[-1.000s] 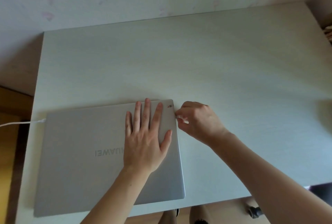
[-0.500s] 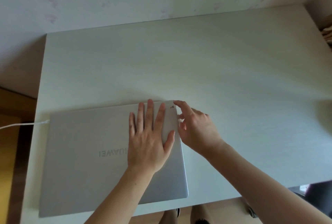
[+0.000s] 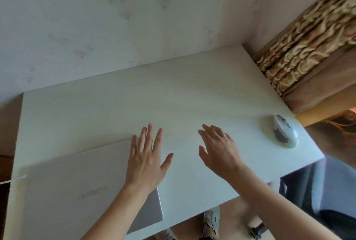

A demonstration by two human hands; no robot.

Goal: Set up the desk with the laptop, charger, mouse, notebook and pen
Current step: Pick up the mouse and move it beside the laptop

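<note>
White desk (image 3: 173, 93), my silver laptop (image 3: 77, 182), white mouse (image 3: 285, 131) with dark patches, brown-gold swirl curtain (image 3: 308, 47), pale pink-flecked wall (image 3: 96, 18).

Right hand (image 3: 219, 153) off the laptop's (image 3: 81, 186) right edge, now open and spread over bare desk (image 3: 115, 109), left hand (image 3: 147, 160) slid to the lid's far right corner, view swung right, mouse (image 3: 285, 131) newly visible at 3 o'clock

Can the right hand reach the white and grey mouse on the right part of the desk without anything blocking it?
Probably yes. The right hand is open and empty above the pale wooden desk, and only bare desktop lies between it and the white and grey computer mouse near the right edge.
</note>
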